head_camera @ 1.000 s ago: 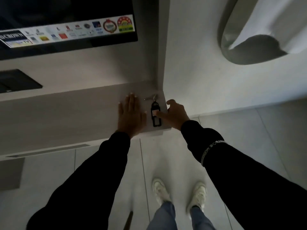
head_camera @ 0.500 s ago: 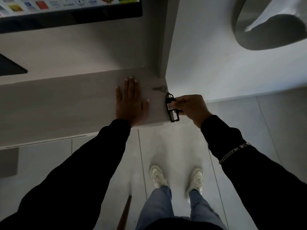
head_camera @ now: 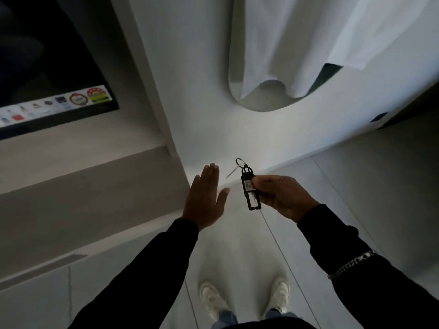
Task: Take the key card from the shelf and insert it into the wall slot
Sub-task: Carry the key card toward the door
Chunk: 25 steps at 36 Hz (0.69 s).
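My right hand pinches a black key tag with a white label, held in the air just right of the shelf's corner. A metal ring and a small key dangle from the tag's top. My left hand is flat and spread, fingers together, hovering at the right end of the pale wooden shelf. A small dark plate sits on the white wall at the far right; I cannot tell whether it is the slot.
A dark TV screen with a sticker strip hangs above the shelf on the left. A white cloth hangs in an oval wall recess at the top right. Below are pale floor tiles and my white shoes.
My right hand lifted the key tag off the shelf and drew it right, away from the edge. My left hand rose off the shelf top. The view turned to the right.
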Motion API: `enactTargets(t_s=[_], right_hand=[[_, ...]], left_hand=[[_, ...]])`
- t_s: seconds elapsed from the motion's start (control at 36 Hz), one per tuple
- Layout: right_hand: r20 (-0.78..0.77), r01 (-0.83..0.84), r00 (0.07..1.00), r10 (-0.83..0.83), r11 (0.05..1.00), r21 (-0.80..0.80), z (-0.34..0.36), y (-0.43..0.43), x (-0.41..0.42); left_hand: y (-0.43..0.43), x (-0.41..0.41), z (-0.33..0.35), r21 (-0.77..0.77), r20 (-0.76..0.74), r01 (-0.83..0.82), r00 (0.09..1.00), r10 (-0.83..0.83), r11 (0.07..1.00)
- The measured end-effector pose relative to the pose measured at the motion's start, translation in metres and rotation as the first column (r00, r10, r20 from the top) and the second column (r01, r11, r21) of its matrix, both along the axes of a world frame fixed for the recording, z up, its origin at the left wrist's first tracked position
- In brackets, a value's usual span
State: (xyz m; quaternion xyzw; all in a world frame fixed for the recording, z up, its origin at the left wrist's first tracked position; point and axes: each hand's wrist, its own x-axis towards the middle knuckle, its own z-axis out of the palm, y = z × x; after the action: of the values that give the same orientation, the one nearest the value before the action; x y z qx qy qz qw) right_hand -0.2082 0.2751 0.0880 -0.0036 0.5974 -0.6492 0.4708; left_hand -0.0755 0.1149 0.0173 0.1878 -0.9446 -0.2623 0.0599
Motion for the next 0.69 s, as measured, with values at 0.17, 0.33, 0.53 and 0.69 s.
enactTargets(t_s=[0.17,0.33,0.53,0.69], right_hand=[[0.055,0.104,0.993,-0.102,0.994,-0.035,0.022,0.08,-0.036],[0.117,0.215,0.972,-0.204,0.973,-0.086,0.038,0.171,-0.078],[0.056,0.321,0.946,-0.319,0.947,-0.028,0.05,0.271,-0.139],[-0.009,0.401,0.916,-0.402,0.915,-0.041,0.055,0.342,-0.209]], left_hand=[[0.059,-0.057,0.04,0.015,-0.204,-0.015,0.979,0.017,1.0],[0.134,-0.123,0.059,0.005,-0.225,0.067,0.972,-0.065,0.998],[0.236,-0.215,0.077,0.006,-0.236,0.202,0.952,-0.195,0.979],[0.3,-0.293,0.079,-0.028,-0.262,0.313,0.914,-0.309,0.949]])
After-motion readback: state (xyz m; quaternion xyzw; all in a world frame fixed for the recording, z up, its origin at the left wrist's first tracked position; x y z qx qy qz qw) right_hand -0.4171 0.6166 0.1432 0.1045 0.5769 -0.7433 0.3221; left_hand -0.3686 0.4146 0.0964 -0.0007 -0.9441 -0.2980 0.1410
